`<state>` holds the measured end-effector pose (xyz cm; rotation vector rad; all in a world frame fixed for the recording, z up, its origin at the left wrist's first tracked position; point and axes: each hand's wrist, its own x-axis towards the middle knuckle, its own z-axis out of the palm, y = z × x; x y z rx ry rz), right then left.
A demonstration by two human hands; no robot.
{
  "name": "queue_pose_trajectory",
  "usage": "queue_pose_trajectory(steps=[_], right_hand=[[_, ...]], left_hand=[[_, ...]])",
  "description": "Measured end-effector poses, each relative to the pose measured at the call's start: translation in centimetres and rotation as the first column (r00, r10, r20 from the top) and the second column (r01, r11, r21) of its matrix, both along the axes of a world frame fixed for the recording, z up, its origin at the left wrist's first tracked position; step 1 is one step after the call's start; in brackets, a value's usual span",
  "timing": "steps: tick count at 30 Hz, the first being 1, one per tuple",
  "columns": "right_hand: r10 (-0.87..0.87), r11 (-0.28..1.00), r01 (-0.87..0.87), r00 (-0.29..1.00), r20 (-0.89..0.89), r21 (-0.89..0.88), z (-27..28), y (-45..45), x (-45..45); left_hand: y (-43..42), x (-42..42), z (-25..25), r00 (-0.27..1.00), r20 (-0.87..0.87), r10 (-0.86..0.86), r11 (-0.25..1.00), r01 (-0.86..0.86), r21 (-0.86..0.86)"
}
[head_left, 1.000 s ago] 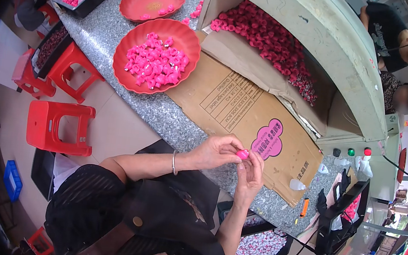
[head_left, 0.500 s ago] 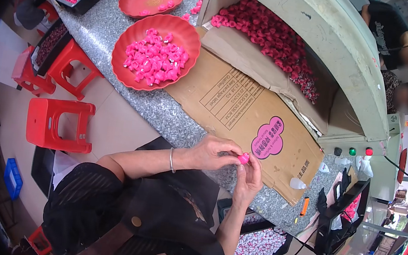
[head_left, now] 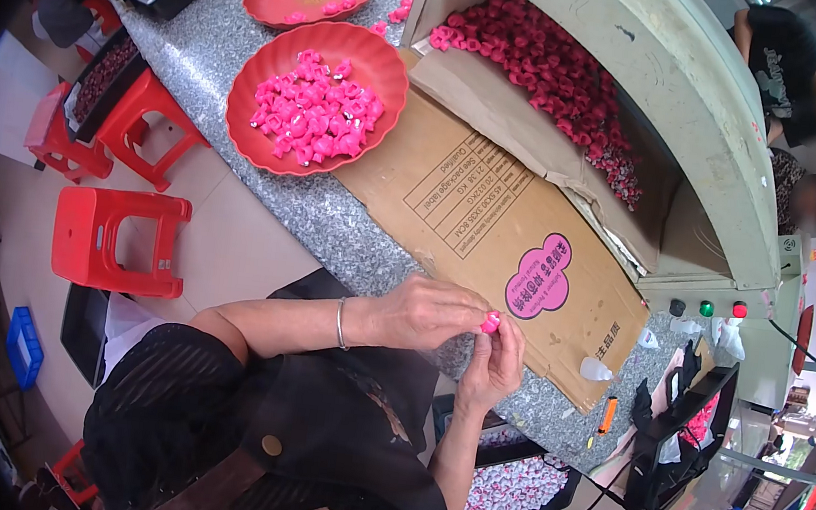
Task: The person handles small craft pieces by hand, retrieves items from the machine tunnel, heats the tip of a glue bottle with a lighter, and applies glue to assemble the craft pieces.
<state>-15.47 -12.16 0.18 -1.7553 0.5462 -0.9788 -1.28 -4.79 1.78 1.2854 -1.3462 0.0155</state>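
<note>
Pink and small, a rounded piece (head_left: pixel 491 322) is pinched by the fingertips of both the left hand (head_left: pixel 427 313) and right hand (head_left: pixel 494 366), beside a cardboard sheet (head_left: pixel 558 348). Probably light, firm and slightly slippery, it seems best held by its sides.

Pink piece (head_left: pixel 491 322) in both hands (head_left: pixel 430 313) (head_left: pixel 494 364)

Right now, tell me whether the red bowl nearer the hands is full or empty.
Partly full: pink pieces cover the middle of the nearer red bowl, while much of its inner wall shows bare.
</note>
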Motion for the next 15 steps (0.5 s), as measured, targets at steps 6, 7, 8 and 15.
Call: queue_pose_trajectory(steps=[6,7,8,15], right_hand=[[-0.016,1.0,0.016,1.0,-0.003,-0.021,-0.09,0.39,0.29],[-0.015,0.999,0.015,1.0,-0.002,-0.032,-0.17,0.37,0.27],[-0.016,0.999,0.016,1.0,-0.017,-0.043,-0.2,0.36,0.21],[-0.018,0.993,0.012,0.999,-0.051,-0.114,-0.05,0.34,0.3]], left_hand=[[0.52,0.2,0.14,0.991,0.123,0.047,0.999,-0.044,-0.028],[0.47,0.2,-0.01,0.993,0.108,0.043,0.999,-0.04,-0.033],[0.45,0.21,-0.15,0.995,0.092,0.039,0.999,-0.036,-0.038],[0.62,0.43,-0.55,0.994,0.106,0.027,1.0,-0.025,-0.017]])
